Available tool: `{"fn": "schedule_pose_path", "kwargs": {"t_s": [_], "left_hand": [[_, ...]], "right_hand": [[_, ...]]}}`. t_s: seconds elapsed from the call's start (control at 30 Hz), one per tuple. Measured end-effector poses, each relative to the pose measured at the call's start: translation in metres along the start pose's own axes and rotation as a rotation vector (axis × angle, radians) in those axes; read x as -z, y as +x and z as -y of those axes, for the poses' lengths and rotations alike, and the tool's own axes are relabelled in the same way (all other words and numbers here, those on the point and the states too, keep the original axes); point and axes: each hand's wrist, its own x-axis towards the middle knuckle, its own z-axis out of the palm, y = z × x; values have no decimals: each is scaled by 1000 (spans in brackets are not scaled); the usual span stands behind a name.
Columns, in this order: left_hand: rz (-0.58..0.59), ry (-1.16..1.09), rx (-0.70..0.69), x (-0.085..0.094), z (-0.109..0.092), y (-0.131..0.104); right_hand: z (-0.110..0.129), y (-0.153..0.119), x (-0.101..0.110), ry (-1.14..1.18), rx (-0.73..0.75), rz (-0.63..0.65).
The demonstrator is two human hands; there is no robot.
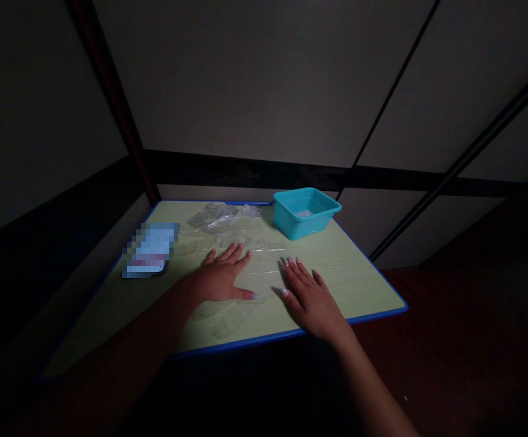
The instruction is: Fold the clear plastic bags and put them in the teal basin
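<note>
On the pale-yellow tabletop [346, 273], the open left hand [222, 280] rests on thin, clear plastic film [264, 265], seemingly flattened toward the front edge, the open right hand [312, 302] beside it, with crumpled transparent plastic [223, 218] near the back edge unsmoothed.

I log remotely: creased, glossy, clear plastic film [227, 220]; a smooth plastic basin [295, 223], faint sheen; smooth tabletop [350, 273], wood-look grain, with plastic-looking edging [377, 314].
</note>
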Motion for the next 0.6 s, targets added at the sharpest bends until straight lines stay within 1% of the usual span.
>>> {"fn": "schedule_pose_path", "kwargs": {"t_s": [0.2,0.3,0.6], "left_hand": [[25,-13,-21,-3,2,1],[25,-18,-25,-4,3,2],[36,-15,-14,-4,2,2]], "right_hand": [[2,0,6,-13,68,59],[3,0,7,-11,78,79],[1,0,3,-17,84,70]]}}
